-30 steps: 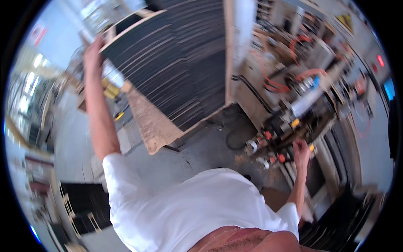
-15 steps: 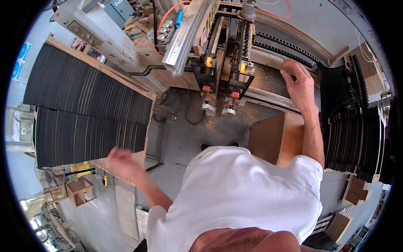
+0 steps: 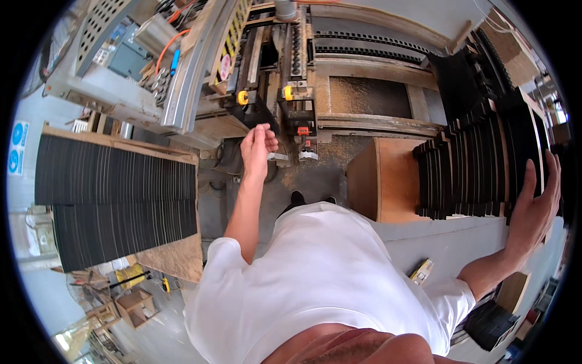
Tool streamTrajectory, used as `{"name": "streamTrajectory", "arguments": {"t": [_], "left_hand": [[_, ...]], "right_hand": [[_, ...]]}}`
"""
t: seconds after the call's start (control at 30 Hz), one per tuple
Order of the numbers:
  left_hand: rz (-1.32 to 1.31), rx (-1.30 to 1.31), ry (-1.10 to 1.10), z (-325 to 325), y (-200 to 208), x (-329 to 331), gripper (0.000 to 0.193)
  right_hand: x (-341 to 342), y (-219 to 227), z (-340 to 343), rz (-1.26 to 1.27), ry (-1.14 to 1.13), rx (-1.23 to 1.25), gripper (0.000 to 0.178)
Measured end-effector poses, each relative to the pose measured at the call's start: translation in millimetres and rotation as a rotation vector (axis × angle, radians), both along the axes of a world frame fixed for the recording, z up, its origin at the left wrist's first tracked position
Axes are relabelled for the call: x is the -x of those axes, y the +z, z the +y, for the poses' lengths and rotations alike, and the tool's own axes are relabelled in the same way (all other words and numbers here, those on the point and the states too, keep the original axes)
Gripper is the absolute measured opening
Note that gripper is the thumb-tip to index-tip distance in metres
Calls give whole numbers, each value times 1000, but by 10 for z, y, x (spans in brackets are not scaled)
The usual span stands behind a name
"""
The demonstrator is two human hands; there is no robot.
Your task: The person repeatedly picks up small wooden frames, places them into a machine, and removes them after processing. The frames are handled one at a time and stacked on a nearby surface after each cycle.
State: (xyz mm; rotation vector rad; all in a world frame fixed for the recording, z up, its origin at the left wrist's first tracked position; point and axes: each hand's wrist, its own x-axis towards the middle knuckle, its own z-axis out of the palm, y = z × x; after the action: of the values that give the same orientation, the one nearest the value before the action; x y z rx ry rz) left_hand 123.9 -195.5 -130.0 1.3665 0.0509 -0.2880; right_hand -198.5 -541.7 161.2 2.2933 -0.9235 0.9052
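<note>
My left hand [image 3: 257, 150] is raised in front of the machine's clamp end, its fingers loosely curled and nothing visible in them. Just beyond it is a black machine arm with a yellow knob [image 3: 243, 97]; a second arm beside it bears a red clamp [image 3: 304, 130]. At the far right, my right hand [image 3: 536, 206] is open, fingers stretched up beside the outer end of a row of upright black panels [image 3: 464, 167]. Whether its fingertips touch the end panel I cannot tell.
A larger two-tier stack of black panels [image 3: 121, 173] stands on a wooden board at left. A brown wooden box [image 3: 397, 182] sits beside the right-hand row. Sawdust lies on the machine bed [image 3: 370, 94] and floor. An aluminium rail [image 3: 191, 79] juts out at upper left.
My body has turned right. My right hand has gone from over the machine bed to the outer end of the right-hand panels. My left hand has moved from beside the left stack to before the machine.
</note>
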Motion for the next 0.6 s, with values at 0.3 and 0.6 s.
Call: {"name": "streamTrajectory", "arguments": {"t": [0.3,0.6], "left_hand": [[-6,105,-58,-782,-16,-1375,29],[136,194,38,-1291,-258,-3054,21]], "right_hand": [[225,61,-323,56,-126,-371,34],[50,117,-457,-97,-100,-527,31]]}}
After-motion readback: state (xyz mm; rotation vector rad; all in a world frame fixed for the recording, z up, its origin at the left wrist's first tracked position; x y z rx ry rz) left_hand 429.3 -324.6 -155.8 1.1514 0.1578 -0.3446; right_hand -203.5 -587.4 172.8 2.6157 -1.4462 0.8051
